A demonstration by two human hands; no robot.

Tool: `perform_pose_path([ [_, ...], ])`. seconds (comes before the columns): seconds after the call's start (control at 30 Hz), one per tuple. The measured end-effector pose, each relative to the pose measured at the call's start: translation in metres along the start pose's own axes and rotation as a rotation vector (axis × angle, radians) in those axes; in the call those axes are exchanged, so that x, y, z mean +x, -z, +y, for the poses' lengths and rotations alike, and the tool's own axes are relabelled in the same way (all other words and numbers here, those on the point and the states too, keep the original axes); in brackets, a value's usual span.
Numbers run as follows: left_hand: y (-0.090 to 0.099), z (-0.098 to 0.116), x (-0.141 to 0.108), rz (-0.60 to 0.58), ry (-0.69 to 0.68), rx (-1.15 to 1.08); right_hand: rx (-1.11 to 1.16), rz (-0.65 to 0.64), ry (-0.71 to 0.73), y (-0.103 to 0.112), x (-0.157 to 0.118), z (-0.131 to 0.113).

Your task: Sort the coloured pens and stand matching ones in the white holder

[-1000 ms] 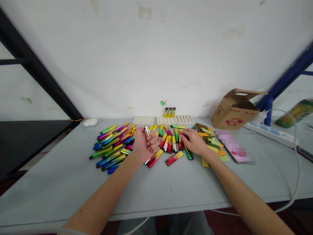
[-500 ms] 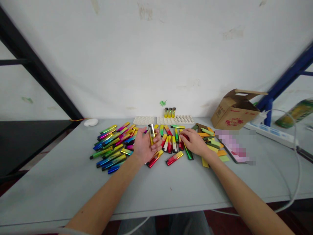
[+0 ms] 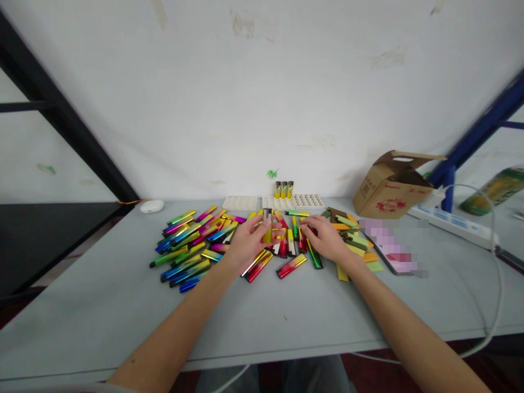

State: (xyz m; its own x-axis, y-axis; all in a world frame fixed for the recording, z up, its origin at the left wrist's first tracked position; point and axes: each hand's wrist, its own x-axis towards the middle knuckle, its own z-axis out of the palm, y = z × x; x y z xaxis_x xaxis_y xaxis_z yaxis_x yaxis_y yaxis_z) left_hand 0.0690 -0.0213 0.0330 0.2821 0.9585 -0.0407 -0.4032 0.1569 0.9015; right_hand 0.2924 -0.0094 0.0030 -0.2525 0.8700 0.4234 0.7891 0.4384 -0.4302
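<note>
At wall (image 3: 196, 109) | 3 upright lighters (image 3: 284, 190) | left hand (image 3: 244, 244): 1 lighter (image 3: 268, 235)

Both arms (image 3: 196, 319) reach over the table (image 3: 303, 316), left hand (image 3: 248, 243) gripping above it, right hand (image 3: 324, 238) (palm down, fingers bent) low over its surface.

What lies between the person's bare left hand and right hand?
In the head view, slim glossy lighter-shaped pieces in red, yellow and green lie on the grey table between left hand and right hand.
</note>
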Motion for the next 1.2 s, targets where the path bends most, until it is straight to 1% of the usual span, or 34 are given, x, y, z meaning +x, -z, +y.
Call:
perform_pose_path([
  [0.1,0.000,-0.004,0.001,0.021,-0.082,0.135,0.073,0.088,0.036,0.004,0.000,-0.007],
  [0.17,0.000,-0.006,0.001,0.060,-0.135,0.215,0.141,0.126,0.067,0.007,-0.001,-0.016],
  [0.23,0.001,-0.007,0.001,0.102,-0.176,0.276,0.217,0.121,0.084,0.008,-0.003,-0.029],
  [0.3,0.002,-0.008,0.001,0.122,-0.194,0.315,0.282,0.086,0.082,0.008,-0.007,-0.041],
  [0.4,0.004,-0.011,0.003,0.116,-0.208,0.346,0.365,0.060,0.089,0.005,-0.011,-0.057],
  [0.5,0.004,-0.014,0.003,0.097,-0.221,0.360,0.427,0.095,0.082,0.001,-0.013,-0.066],
  [0.6,0.003,-0.016,0.002,0.064,-0.224,0.398,0.442,0.151,0.059,-0.001,-0.012,-0.071],
  [0.73,0.001,-0.018,-0.002,0.037,-0.297,0.532,0.438,0.177,0.002,-0.001,-0.010,-0.076],
  [0.83,-0.001,-0.018,-0.004,0.034,-0.322,0.592,0.426,0.141,-0.035,-0.001,-0.009,-0.077],
  [0.93,-0.003,-0.018,-0.005,0.054,-0.326,0.605,0.426,0.096,-0.057,0.000,-0.009,-0.077],
  [1.07,-0.004,-0.018,-0.006,0.080,-0.320,0.599,0.423,0.087,-0.055,-0.001,-0.009,-0.077],
  [1.2,-0.004,-0.021,-0.007,0.089,-0.281,0.620,0.469,0.081,-0.091,-0.003,-0.010,-0.077],
])
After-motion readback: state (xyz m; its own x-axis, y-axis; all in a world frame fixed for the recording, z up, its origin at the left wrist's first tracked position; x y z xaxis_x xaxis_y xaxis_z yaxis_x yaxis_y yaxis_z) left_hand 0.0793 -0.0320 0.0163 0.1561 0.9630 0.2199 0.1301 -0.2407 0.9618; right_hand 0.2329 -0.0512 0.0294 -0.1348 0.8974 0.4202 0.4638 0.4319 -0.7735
